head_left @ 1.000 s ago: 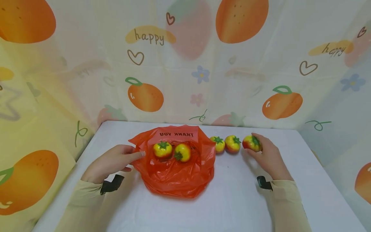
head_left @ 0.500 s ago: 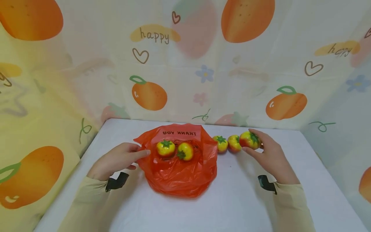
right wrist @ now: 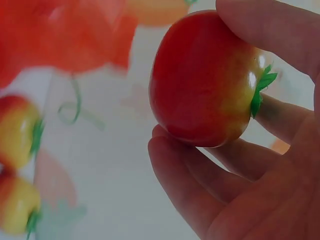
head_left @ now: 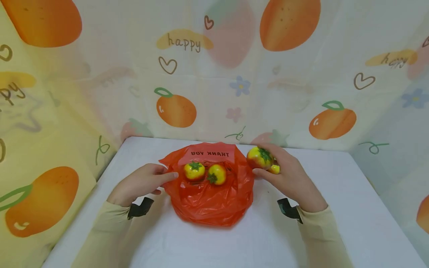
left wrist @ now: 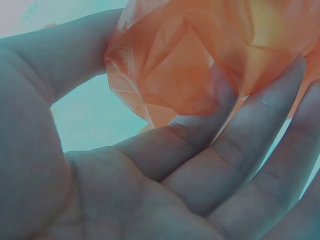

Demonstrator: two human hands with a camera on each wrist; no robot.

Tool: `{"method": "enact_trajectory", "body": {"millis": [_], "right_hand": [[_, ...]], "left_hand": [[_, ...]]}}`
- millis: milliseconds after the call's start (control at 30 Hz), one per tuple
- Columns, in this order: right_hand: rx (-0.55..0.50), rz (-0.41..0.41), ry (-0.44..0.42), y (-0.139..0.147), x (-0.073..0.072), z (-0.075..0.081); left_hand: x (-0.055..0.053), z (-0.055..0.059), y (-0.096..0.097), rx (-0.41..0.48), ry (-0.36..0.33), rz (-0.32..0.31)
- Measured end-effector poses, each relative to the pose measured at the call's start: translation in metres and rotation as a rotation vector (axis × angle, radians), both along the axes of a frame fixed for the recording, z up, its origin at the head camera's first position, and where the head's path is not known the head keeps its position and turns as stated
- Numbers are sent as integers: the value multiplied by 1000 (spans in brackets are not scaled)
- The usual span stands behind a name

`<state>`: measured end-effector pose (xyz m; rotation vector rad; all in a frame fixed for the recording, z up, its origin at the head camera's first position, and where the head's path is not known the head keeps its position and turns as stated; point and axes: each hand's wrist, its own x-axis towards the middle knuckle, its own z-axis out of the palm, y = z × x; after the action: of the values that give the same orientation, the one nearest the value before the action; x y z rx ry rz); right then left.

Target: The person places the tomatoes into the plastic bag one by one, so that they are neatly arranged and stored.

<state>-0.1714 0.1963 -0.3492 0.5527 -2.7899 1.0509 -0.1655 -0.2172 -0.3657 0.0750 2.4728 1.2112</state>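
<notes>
A red plastic bag (head_left: 211,208) printed THANK YOU sits on the table, its mouth spread. Two yellow-and-red tomatoes with green leafy tops, one (head_left: 194,171) left and one (head_left: 217,174) right, lie in its mouth. My left hand (head_left: 140,182) pinches the bag's left edge between thumb and fingers; the left wrist view shows the thin film there. With thumb and fingers my right hand (head_left: 289,176) grips another tomato (right wrist: 202,82), raised right beside the bag's right edge. Behind that hand, a loose tomato (head_left: 275,169) is mostly hidden.
The right wrist view shows two loose tomatoes, one (right wrist: 17,132) above the other (right wrist: 20,205), at its left side. The white table (head_left: 201,247) meets a fruit-printed curtain (head_left: 214,93) at the back and sides.
My right hand has lifted its tomato and carried it left, from beside the loose tomatoes to the bag's right edge. My left hand keeps its hold on the bag; the head view has shifted slightly.
</notes>
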Motion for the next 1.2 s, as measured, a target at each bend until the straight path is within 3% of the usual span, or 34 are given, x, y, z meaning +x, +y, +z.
{"method": "enact_trajectory", "body": {"millis": [267,433,600,767,1033,1200], "right_hand": [[14,124,-10,-56,3,3],[44,197,5,-88,7,-2],[54,238,-60,-116,10,-13],[80,272,-109,-135,10,-26],[147,272,-216,-154,8,-45],[190,293,-234,-163,7,-56]], "left_hand": [[-2,5,-2,-9,17,-18],[-2,8,-3,-21,35,-36],[-1,9,-6,-44,31,-10],[2,8,-8,-42,15,17],[3,5,-1,-70,14,3],[2,4,4,-95,35,-14]]}}
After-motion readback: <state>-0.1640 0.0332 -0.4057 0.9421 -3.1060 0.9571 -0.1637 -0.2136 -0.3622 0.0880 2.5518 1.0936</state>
